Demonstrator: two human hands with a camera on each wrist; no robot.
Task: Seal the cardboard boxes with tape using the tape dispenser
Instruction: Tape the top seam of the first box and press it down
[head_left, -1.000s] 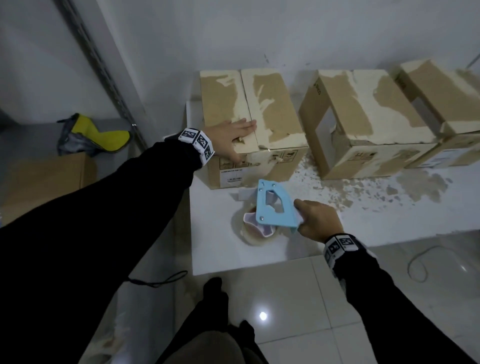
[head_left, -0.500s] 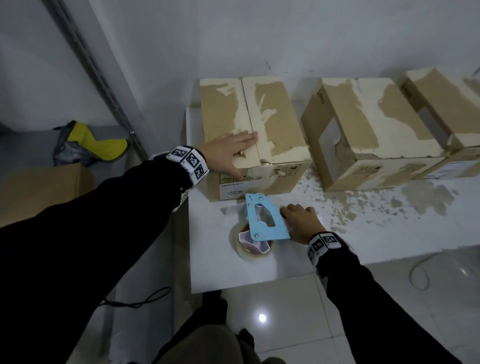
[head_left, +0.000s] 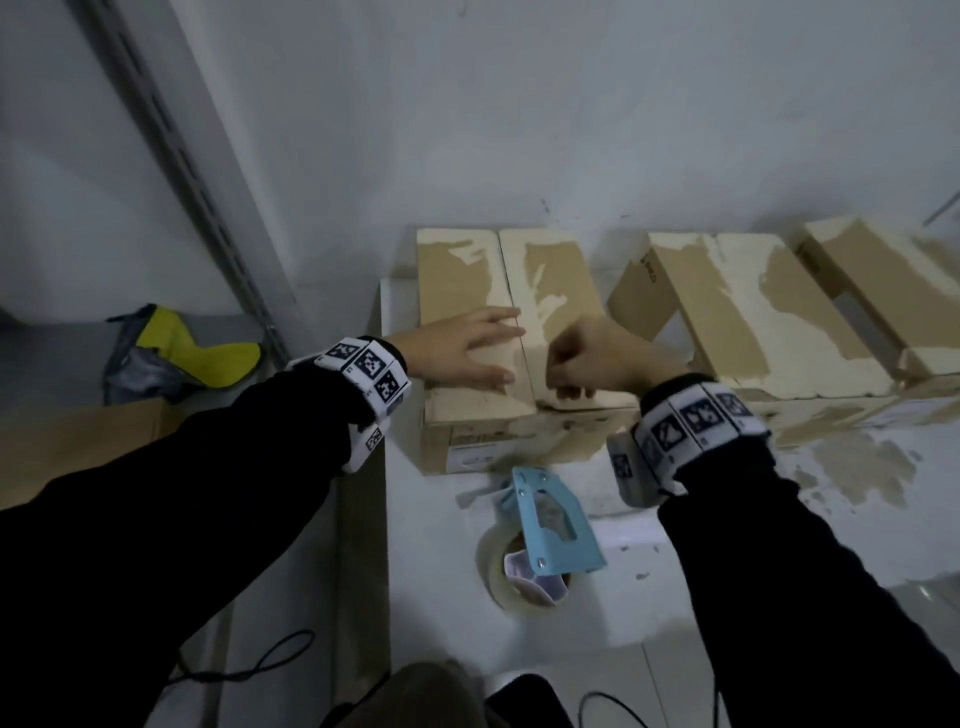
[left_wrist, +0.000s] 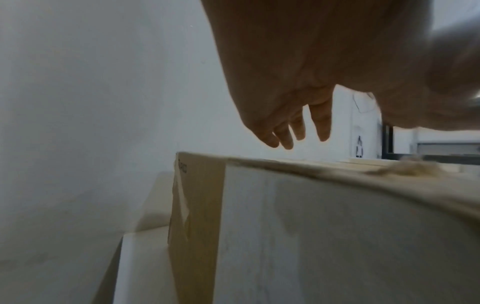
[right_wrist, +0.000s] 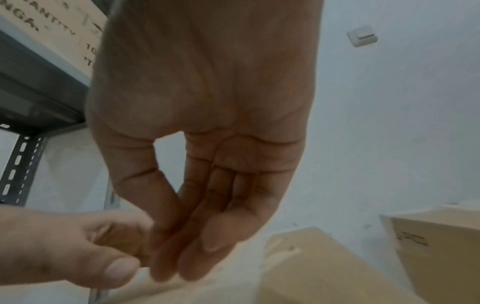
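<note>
Not much I can actually read here, just partial print "ANTITY" and "NGA" on a box (right_wrist: 52, 24) up on the rack, plus a recycling sign (left_wrist: 359, 147) on something pale past my left hand; box labels are too blurry.

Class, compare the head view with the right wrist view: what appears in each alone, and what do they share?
Head view only: the blue tape dispenser lying on the white table, and a yellow bag at far left.

Right wrist view only: a wall switch and a perforated metal shelf upright.

Both: the right hand and left hand over the leftmost cardboard box.
</note>
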